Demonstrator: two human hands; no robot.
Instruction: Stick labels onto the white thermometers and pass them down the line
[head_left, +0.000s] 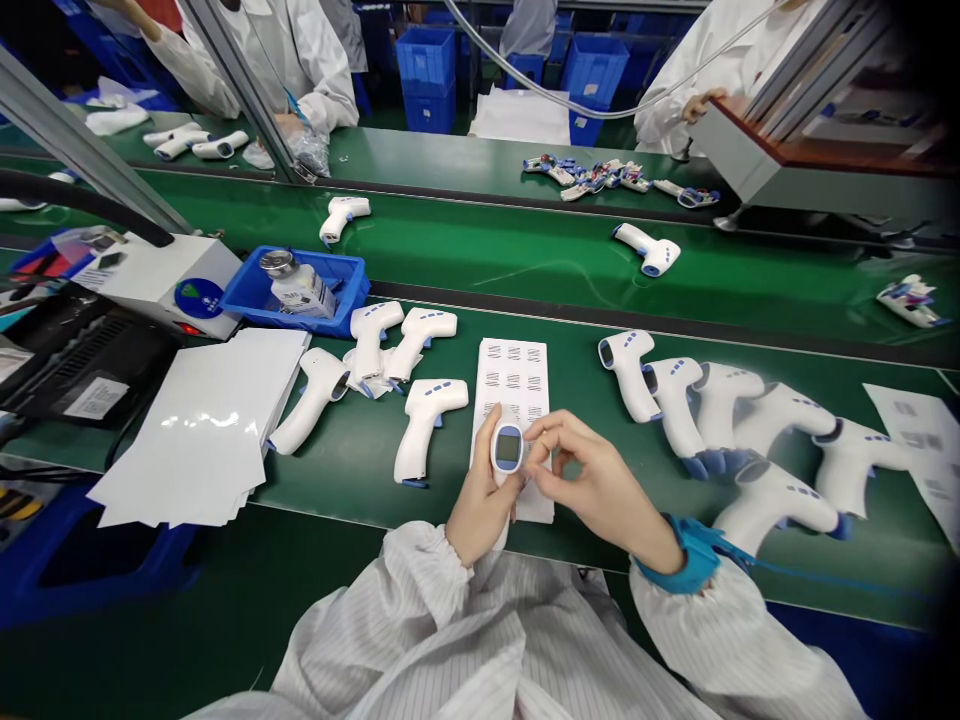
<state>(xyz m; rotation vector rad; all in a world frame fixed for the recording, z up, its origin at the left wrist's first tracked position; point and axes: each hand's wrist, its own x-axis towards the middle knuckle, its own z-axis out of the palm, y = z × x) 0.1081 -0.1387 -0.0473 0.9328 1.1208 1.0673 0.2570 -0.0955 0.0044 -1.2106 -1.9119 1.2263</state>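
My left hand (480, 500) is closed around a white infrared thermometer (508, 448), its small grey screen facing me. Beside the screen, my right hand (581, 470) has its thumb and forefinger bent together in a pinch at the thermometer's right side. Whatever those fingertips may hold is too small to make out. Beneath both hands lies a white sheet of printed labels (514, 365). One more thermometer (427, 425) rests just left of the sheet, and several others, such as this thermometer (630, 370), lie in a group to the right.
A blue tray (352, 290) with a metal-capped bottle (300, 285) stands at the left, near white papers (202, 420) and a white box-shaped device (180, 280). Thermometers lie on the green belt (480, 240) beyond. Co-workers in white coats (322, 60) are across it. A blue wrist strap (690, 555) trails a cord rightward.
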